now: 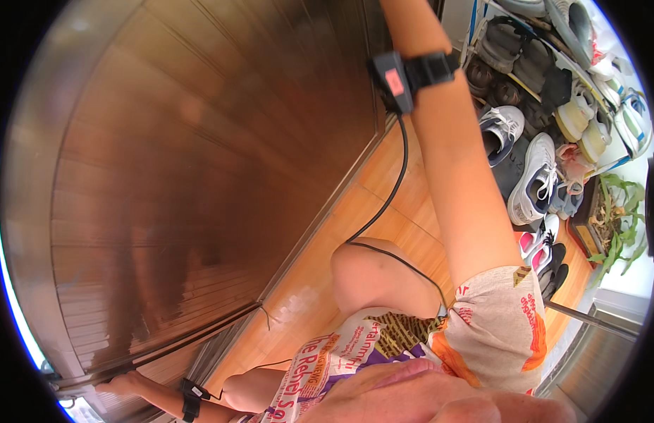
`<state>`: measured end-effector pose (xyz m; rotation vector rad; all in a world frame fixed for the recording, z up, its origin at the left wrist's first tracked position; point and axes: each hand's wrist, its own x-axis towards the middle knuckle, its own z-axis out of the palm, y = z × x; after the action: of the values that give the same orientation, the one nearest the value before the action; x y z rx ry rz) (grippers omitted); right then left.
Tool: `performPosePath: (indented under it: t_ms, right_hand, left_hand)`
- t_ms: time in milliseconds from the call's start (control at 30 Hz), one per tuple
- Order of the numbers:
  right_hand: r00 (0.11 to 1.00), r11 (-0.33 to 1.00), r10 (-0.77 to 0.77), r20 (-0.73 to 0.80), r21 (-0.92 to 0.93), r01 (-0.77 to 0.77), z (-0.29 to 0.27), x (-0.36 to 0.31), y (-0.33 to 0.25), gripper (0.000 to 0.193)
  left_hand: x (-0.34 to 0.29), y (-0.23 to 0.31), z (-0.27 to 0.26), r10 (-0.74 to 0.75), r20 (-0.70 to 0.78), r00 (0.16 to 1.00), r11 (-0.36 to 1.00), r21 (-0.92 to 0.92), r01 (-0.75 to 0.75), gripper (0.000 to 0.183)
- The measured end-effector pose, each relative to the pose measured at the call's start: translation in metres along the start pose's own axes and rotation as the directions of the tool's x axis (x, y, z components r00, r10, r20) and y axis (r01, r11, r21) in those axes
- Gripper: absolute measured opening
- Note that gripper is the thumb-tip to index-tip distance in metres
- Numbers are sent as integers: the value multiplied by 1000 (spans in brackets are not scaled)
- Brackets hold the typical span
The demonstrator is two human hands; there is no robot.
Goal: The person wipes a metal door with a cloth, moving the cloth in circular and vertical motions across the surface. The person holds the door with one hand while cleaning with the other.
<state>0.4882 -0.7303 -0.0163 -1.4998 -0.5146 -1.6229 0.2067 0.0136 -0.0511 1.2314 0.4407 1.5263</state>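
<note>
A large glossy brown door (200,162) with grooved lines fills the left half of the head view. My left hand (119,384) is at the lower left, against the door's metal edge (158,349). Its fingers are too hidden and small to read. My right arm (454,162) stretches up past the door's far side, and its hand lies beyond the top of the picture. A black strapped device (404,77) with a cable sits on the right forearm. Another black band (193,398) is round my left wrist.
To the right, a shoe rack (531,77) holds several pairs. White sneakers (535,176) stand on the floor beside it. A potted plant (609,218) is at the far right. The black cable (383,211) hangs over my bent knee (376,275), above the wood-look floor (404,183).
</note>
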Motion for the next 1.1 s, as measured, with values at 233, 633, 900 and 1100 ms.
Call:
performPosePath:
  t_ms: [233,633,900,1100]
  right_hand:
    - [916,904,346,-203,-189,-383,-36,-255,14,52]
    - [486,487,794,-366,-99,-868,-75,-510,74,68]
    - [19,161,888,-459,272,-949,-86,-564,101,37]
    - [-400,70,714,-575,627,-776,-81,-535,78,36]
  left_hand:
    - [51,-14,-23,26,-9,1000,999,33,-26,62]
    - [17,-2,-3,123,-29,992,992,7,-123,69]
    - [-3,7,5,125,30,992,991,43,-126,84]
    - [-7,10,4,78,7,997,994,75,-79,84]
